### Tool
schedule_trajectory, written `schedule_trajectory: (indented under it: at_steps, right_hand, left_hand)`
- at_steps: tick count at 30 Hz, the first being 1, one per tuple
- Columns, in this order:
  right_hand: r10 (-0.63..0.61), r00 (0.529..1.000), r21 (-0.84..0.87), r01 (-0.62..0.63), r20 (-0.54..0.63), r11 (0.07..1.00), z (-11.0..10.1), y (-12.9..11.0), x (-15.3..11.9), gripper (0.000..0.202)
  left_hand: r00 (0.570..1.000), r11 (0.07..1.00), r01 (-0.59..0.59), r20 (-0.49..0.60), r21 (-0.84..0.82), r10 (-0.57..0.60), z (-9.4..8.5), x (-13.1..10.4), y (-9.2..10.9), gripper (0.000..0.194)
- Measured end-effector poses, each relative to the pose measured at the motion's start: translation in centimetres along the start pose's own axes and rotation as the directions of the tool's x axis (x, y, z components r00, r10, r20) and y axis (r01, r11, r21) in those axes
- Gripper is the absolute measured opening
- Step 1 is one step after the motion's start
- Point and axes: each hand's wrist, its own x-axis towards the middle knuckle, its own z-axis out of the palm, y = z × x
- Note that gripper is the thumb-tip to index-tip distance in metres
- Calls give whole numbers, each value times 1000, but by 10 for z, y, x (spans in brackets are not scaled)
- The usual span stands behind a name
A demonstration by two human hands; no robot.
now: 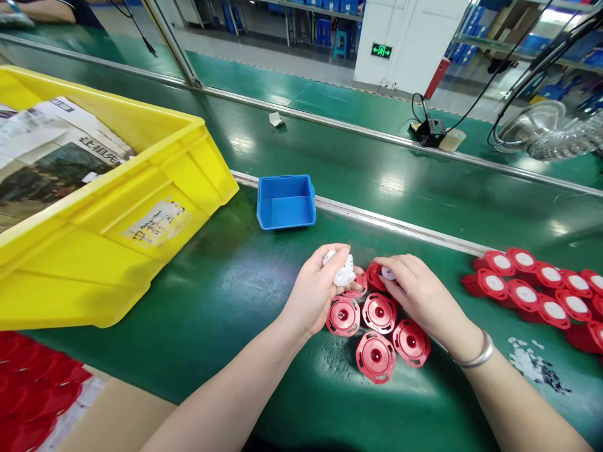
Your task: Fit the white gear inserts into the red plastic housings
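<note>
My left hand (323, 282) is closed around several white ridged discs (343, 271), held above the bench. In the fingers of my right hand (412, 282) is a single white disc (388, 273), at the top of a red round housing (375, 276); whether it touches the housing is hidden by the fingers. Close below both hands stand several more red housings, among them a front one (375, 356) and a right one (411, 342), each with a dark centre hole. Part of another red housing (358, 286) is covered by my left hand.
Red housings topped with white discs (525, 292) stand in rows at right, near small white and black pieces (537, 364). A blue bin (286, 202) sits beyond my hands. At left are a yellow crate (188, 182) holding printed paper and red parts (32, 389) by a cardboard box.
</note>
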Motion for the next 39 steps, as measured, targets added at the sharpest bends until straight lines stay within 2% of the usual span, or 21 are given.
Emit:
schedule_trajectory:
  at_steps: [7, 10, 12, 14, 17, 19, 21, 22, 25, 27, 31, 33, 34, 35, 37, 39]
  right_hand:
    - [-33, 999, -110, 37, 37, 993, -3, -5, 5, 32]
    - [-14, 999, -72, 11, -40, 997, -13, -9, 6, 40]
    - [30, 989, 9, -29, -147, 1000, -20, -16, 7, 44]
    - [88, 978, 166, -57, -187, 985, -24, -25, 7, 43]
    - [144, 989, 488, -106, -40, 866, -21, -40, 6, 40]
    - [159, 987, 633, -138, 23, 762, -15, -47, 5, 37]
    - [188, 982, 685, -132, -7, 716, -9, -49, 5, 33]
    - [197, 980, 693, -116, -39, 712, -7, -49, 5, 31]
    - [229, 971, 742, -99, -75, 663, -6, -48, 6, 25]
    - [267, 963, 834, -124, -29, 538, -6, -48, 6, 23]
    - [298, 939, 966, -219, 170, 139, -3, -52, 5, 27]
    - [265, 933, 968, -250, 243, -10, -3, -53, 5, 27]
    - [252, 933, 966, -254, 258, -51, -2, -53, 5, 27]
    - [252, 933, 967, -247, 255, -64, -2, -54, 5, 26]
    - [278, 936, 975, -220, 218, -24, -2, -54, 6, 24]
    - [310, 938, 983, -180, 156, 48, -1, -55, 8, 23]
  left_hand:
    - [998, 999, 37, 50, -4, -37, 2, -2, 3, 30]
    - [995, 999, 27, 98, 27, -30, 2, -2, 2, 29]
    - [991, 996, -9, 134, 84, -2, 1, -3, 0, 31]
    - [982, 981, -75, 184, 177, 41, 1, -6, -3, 33]
    - [954, 908, -236, 263, 347, 148, 0, -11, -8, 36]
    - [913, 804, -387, 305, 450, 269, -1, -14, -11, 38]
    - [860, 702, -507, 347, 500, 374, -2, -16, -14, 41]
    - [843, 681, -535, 367, 501, 392, -3, -17, -15, 42]
    - [844, 717, -521, 405, 462, 352, -3, -16, -16, 41]
    - [836, 714, -530, 425, 458, 348, -4, -15, -16, 38]
    - [734, 556, -679, 479, 480, 482, -6, -13, -15, 25]
    - [707, 529, -707, 467, 469, 531, -5, -14, -15, 18]
    - [721, 556, -693, 445, 459, 532, -4, -14, -15, 17]
    - [753, 611, -657, 415, 441, 511, -3, -15, -14, 17]
    - [841, 755, -531, 347, 384, 415, 0, -15, -15, 21]
    - [903, 853, -407, 286, 326, 322, 2, -15, -15, 25]
